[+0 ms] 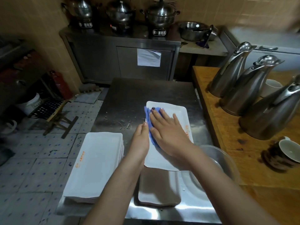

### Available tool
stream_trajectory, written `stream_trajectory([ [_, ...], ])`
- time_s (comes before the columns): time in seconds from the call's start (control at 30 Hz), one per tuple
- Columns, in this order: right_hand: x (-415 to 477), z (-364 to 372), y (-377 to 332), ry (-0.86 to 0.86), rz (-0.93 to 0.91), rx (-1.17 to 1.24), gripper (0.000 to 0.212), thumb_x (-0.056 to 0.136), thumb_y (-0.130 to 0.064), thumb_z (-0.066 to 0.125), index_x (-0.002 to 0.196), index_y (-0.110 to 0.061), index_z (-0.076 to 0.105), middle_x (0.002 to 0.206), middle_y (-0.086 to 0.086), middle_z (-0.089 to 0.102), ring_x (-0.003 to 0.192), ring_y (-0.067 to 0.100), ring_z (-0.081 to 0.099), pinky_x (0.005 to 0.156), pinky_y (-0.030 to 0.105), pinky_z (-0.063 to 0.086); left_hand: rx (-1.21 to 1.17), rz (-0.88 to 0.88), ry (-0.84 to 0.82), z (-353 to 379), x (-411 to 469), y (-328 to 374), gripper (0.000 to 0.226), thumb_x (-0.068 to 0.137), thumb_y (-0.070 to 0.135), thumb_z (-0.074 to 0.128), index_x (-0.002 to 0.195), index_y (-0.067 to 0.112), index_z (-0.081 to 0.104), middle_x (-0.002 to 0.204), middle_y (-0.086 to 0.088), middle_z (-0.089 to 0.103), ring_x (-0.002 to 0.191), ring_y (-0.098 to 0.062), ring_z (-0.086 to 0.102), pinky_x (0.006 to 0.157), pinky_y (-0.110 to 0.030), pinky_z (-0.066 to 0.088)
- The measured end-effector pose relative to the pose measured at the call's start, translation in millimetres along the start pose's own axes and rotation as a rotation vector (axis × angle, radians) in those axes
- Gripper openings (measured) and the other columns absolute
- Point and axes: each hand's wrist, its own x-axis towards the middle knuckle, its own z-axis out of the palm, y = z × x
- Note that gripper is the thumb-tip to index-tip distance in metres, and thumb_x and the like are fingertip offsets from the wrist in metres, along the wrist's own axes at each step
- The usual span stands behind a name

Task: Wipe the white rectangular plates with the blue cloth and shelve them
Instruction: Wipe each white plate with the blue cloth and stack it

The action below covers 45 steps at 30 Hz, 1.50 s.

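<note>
A white rectangular plate (176,111) lies lifted at its near end over a steel table (129,98). My right hand (167,132) presses the blue cloth (148,117) flat onto the plate with straight fingers. At the plate's left edge, my left hand (140,140) holds it; its fingers are hidden under the plate. A stack of white rectangular plates (95,163) sits at the table's left edge. Another white plate (159,189) lies on the table under my arms.
A clear bowl (225,161) stands at the right of the table. On the wooden counter (214,101) stand three steel jugs (243,88) and cups (287,153). Steel pots (159,15) sit on a cabinet behind. Tiled floor (40,159) lies left.
</note>
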Motion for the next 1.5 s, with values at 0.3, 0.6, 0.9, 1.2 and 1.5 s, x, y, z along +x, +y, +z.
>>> stream_trajectory([
  [0.3, 24.7, 2.4, 10.1, 0.082, 0.333, -0.232, 0.053, 0.1, -0.039, 0.009, 0.152, -0.026, 0.007, 0.16, -0.002, -0.004, 0.146, 0.022, -0.012, 0.113, 0.045, -0.014, -0.059, -0.001, 0.038, -24.9, 4.5, -3.1, 0.024, 0.099, 0.037, 0.036, 0.091, 0.029, 0.057, 0.084, 0.01, 0.065, 0.076, -0.009, 0.065, 0.057, -0.022, 0.05],
  [0.6, 7.1, 21.8, -26.8, 0.018, 0.071, -0.047, 0.054, 0.1, -0.042, 0.011, 0.151, -0.028, 0.0, 0.159, -0.008, -0.008, 0.145, 0.015, -0.014, 0.111, 0.037, -0.016, -0.037, -0.007, 0.003, -30.7, 8.5, -5.7, 0.022, 0.1, 0.035, 0.034, 0.103, 0.03, 0.054, 0.106, 0.001, 0.063, 0.095, -0.018, 0.063, 0.085, -0.032, 0.051],
  [0.9, 36.4, 6.4, 3.7, 0.085, 0.373, -0.264, 0.053, 0.099, -0.038, 0.012, 0.151, -0.029, 0.007, 0.16, -0.003, -0.002, 0.146, 0.022, -0.009, 0.112, 0.046, -0.013, -0.066, 0.01, -0.004, -36.7, 13.9, -4.2, 0.028, 0.1, 0.031, 0.038, 0.085, 0.023, 0.059, 0.083, 0.007, 0.066, 0.075, -0.011, 0.064, 0.062, -0.023, 0.051],
  [1.2, 7.7, 19.5, -35.0, 0.057, 0.308, -0.037, 0.056, 0.1, -0.035, 0.014, 0.152, -0.019, 0.0, 0.159, 0.002, -0.01, 0.145, 0.018, -0.016, 0.115, 0.04, -0.011, -0.108, 0.041, 0.024, -37.0, 18.4, -8.3, 0.028, 0.1, 0.028, 0.037, 0.082, 0.026, 0.058, 0.086, 0.01, 0.066, 0.08, -0.01, 0.064, 0.073, -0.027, 0.052],
  [1.5, -25.7, 21.0, -62.6, -0.066, 0.056, 0.045, 0.054, 0.1, -0.038, 0.018, 0.151, -0.032, 0.0, 0.158, -0.009, -0.014, 0.143, 0.011, -0.019, 0.113, 0.039, -0.013, -0.142, 0.036, 0.05, -48.6, 24.5, 3.7, 0.024, 0.101, 0.031, 0.034, 0.091, 0.026, 0.056, 0.096, 0.003, 0.064, 0.088, -0.015, 0.064, 0.079, -0.03, 0.053],
])
